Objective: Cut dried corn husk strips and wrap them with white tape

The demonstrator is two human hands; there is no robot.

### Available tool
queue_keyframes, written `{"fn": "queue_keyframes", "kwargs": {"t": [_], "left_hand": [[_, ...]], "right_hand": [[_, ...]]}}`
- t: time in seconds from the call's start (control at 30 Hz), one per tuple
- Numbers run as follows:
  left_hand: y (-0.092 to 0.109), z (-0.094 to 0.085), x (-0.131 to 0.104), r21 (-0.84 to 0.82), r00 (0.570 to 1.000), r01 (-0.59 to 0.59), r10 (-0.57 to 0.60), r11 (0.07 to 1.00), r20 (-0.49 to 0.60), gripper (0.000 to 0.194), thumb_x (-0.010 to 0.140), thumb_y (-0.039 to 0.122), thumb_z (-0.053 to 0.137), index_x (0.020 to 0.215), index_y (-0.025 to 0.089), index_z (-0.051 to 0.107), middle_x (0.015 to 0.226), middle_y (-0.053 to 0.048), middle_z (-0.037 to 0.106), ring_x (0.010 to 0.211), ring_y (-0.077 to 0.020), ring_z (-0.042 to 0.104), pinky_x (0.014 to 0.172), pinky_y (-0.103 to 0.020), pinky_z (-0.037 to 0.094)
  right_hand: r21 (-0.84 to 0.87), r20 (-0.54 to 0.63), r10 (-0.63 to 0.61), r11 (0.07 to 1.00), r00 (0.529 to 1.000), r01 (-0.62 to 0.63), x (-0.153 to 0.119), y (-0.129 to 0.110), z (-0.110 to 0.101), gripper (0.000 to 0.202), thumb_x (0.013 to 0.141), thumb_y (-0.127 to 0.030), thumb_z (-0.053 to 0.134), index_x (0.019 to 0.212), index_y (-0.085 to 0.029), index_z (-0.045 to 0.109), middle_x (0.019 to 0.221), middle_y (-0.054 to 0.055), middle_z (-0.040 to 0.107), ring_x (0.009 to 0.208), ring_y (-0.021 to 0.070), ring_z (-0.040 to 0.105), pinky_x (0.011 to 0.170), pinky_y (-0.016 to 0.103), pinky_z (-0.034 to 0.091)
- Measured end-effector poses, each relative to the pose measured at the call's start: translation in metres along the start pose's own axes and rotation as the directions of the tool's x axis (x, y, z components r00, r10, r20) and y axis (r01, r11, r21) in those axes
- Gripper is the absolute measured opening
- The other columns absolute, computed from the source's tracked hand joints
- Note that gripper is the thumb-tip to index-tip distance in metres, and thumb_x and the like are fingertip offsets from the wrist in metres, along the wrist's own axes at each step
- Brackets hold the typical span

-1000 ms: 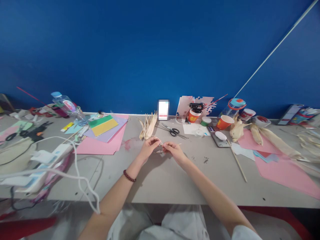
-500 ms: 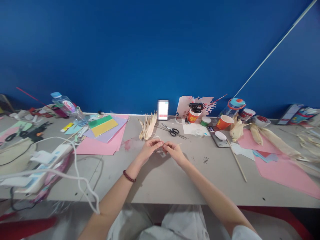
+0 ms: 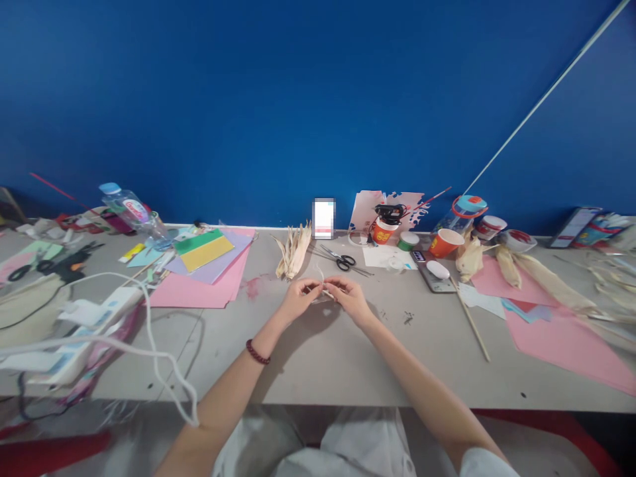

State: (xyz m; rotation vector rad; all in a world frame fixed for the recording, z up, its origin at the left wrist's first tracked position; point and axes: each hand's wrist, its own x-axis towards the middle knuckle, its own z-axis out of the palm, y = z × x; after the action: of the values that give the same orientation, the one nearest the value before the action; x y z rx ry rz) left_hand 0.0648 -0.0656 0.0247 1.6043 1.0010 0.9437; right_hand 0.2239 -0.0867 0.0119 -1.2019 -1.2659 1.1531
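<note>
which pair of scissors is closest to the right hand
The middle scissors, just beyond the right hand; the other black-handled pair lies at the far left, well away from both hands.

matt pale strand [image 3: 320, 273], rough papery husk bundle [image 3: 295, 253], glossy plastic bottle [image 3: 134, 211], matt pink paper [image 3: 199, 293]

The strand [image 3: 320, 273] I pinch is whitish, my bracelet [image 3: 257, 352] dark reddish brown, my trousers [image 3: 368, 440] and sleeve [image 3: 484, 464] pale grey. Before me the wall [image 3: 248, 119] is deep blue, the table [image 3: 318, 371] grey with a pinkish-red stain [image 3: 253, 287], the husks [image 3: 298, 250] straw-coloured and the scissors [image 3: 339, 257] black-handled. I also see pink paper [image 3: 186, 290], a lilac sheet [image 3: 218, 268], a card [image 3: 203, 252] banded green over yellow, a bottle [image 3: 134, 209] with a blue cap [image 3: 110, 188] and a pink-and-white label [image 3: 135, 211], an orange cup [image 3: 446, 246] with yellow marks, and a green-sided, white-topped roll [image 3: 408, 241].
</note>
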Motion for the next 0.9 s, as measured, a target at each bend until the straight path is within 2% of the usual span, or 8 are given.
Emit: {"fn": "queue_keyframes", "kwargs": {"t": [0.13,0.23,0.4,0.53,0.7,0.9], "left_hand": [[-0.0042,0.0003,0.0003,0.151,0.995,-0.102,0.099,0.983,0.033,0.026,0.079,0.036,0.055,0.075,0.012,0.067,0.070,-0.004,0.065,0.058,-0.0106,0.050,0.052,-0.022,0.035],[-0.0052,0.0009,0.0002,0.199,0.991,-0.129,0.124,0.971,0.042,0.025,0.080,0.033,0.053,0.074,0.013,0.066,0.067,-0.003,0.064,0.057,-0.0100,0.049,0.052,-0.021,0.034],[-0.0024,0.0018,-0.0015,0.222,0.989,-0.144,0.139,0.964,0.041,0.023,0.081,0.031,0.051,0.073,0.013,0.064,0.065,-0.002,0.062,0.057,-0.0097,0.048,0.052,-0.021,0.032],[0.0004,0.0017,-0.0026,0.230,0.986,-0.169,0.165,0.959,0.033,0.023,0.081,0.030,0.051,0.073,0.013,0.064,0.065,-0.001,0.060,0.058,-0.0097,0.047,0.053,-0.021,0.033],[0.0005,0.0011,-0.0026,0.225,0.987,-0.160,0.157,0.961,0.030,0.023,0.081,0.031,0.052,0.072,0.014,0.064,0.068,-0.002,0.062,0.060,-0.0107,0.048,0.056,-0.022,0.036],[-0.0029,0.0019,-0.0013,0.221,0.988,-0.150,0.150,0.964,0.018,0.023,0.081,0.033,0.053,0.076,0.015,0.066,0.074,-0.004,0.065,0.065,-0.0123,0.053,0.058,-0.023,0.038]], "right_hand": [[-0.011,0.010,-0.032,0.999,0.999,0.032,0.0012,0.0040,0.0000,0.025,0.072,-0.039,0.062,0.083,-0.018,0.066,0.075,0.002,0.065,0.064,0.0131,0.056,0.054,0.023,0.042],[-0.026,0.000,-0.053,0.998,0.999,0.053,0.0015,0.0049,-0.0008,0.024,0.071,-0.039,0.062,0.079,-0.017,0.064,0.073,0.002,0.064,0.063,0.0131,0.056,0.055,0.023,0.043],[-0.116,-0.018,-0.109,0.988,0.994,0.106,0.0009,0.0039,-0.0017,0.019,0.073,-0.036,0.060,0.074,-0.017,0.061,0.069,0.001,0.062,0.059,0.0121,0.055,0.055,0.023,0.043],[-0.218,-0.027,-0.194,0.959,0.981,0.184,0.0001,0.0010,-0.0013,0.016,0.076,-0.032,0.056,0.075,-0.017,0.061,0.074,0.003,0.063,0.062,0.0131,0.056,0.058,0.024,0.044],[-0.367,-0.011,-0.312,0.885,0.950,0.286,-0.0012,-0.0036,-0.0015,0.012,0.078,-0.026,0.054,0.071,-0.018,0.060,0.072,0.002,0.062,0.060,0.0125,0.053,0.057,0.024,0.042],[-0.430,0.016,-0.420,0.816,0.907,0.386,-0.0035,-0.0041,-0.0005,0.014,0.081,-0.023,0.051,0.074,-0.019,0.061,0.073,0.003,0.062,0.062,0.0136,0.053,0.056,0.025,0.042]]}}
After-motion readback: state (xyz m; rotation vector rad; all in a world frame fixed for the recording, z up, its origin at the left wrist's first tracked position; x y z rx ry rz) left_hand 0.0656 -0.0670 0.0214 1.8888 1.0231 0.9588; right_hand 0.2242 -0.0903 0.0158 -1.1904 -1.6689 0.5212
